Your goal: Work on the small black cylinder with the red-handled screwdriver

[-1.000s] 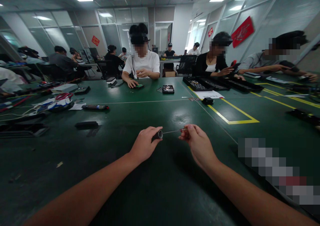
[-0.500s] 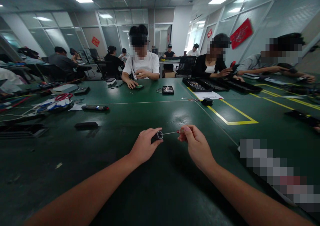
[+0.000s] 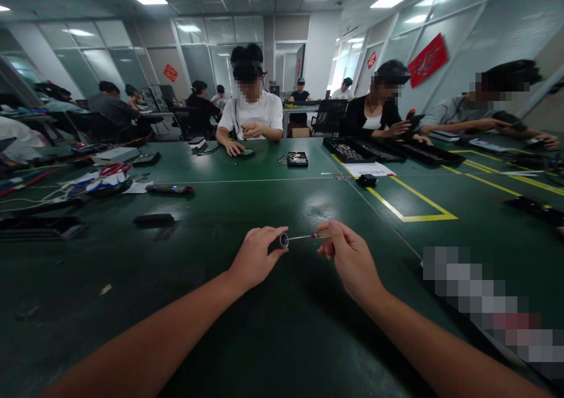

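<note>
My left hand (image 3: 257, 256) is wrapped round a dark cylindrical part (image 3: 283, 240) whose round, ringed end faces right. Most of that part is hidden by my fingers and palm. Between thumb and fingers, my right hand (image 3: 348, 251) grips a screwdriver (image 3: 318, 234) by its pale handle with a red collar. Its thin metal shaft points left, and the tip meets the ringed end of the cylinder; how deep it sits I cannot tell. Both hands are above the green table (image 3: 247, 339).
To the left lie a dark block (image 3: 153, 220), a pen-shaped electric tool (image 3: 170, 189) and tangled cables with red-handled pliers. Farther off are an opened hard drive (image 3: 298, 159), a small black part (image 3: 366, 180) and black trays (image 3: 346, 149). Co-workers sit across the table.
My right hand's fingers have loosened and shifted on the screwdriver handle, showing more of it. The left hand keeps its hold on the cylinder. The view has shifted slightly.
</note>
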Demonstrator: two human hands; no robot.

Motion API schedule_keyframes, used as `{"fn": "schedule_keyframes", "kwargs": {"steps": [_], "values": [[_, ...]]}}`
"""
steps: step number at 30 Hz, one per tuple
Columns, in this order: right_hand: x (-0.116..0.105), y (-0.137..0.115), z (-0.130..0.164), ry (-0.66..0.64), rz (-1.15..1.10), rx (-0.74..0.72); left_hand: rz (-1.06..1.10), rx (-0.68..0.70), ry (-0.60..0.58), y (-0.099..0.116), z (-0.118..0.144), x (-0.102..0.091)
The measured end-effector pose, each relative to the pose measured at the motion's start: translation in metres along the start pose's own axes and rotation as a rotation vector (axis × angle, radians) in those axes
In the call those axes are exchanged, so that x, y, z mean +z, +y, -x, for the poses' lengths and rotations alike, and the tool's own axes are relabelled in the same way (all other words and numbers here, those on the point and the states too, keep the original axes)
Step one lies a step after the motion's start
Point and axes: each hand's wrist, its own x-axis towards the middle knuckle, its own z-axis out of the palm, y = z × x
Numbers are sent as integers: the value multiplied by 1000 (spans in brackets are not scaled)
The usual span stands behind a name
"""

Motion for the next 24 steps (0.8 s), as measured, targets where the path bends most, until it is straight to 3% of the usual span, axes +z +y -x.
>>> {"fn": "schedule_keyframes", "kwargs": {"steps": [6,9,15,18,24], "values": [[2,1,1,63,11,-71,-19,13,-1,2,0,0],[5,5,0,79,-76,-28,1,-22,-6,5,0,0],[1,9,-13,80,-545,512,5,19,30,2,-6,-4],[-1,9,-16,120,-573,441,-5,-15,10,-3,-8,-3],[4,16,-12,240,-421,241,-2,-81,-40,-3,-6,-3]]}}
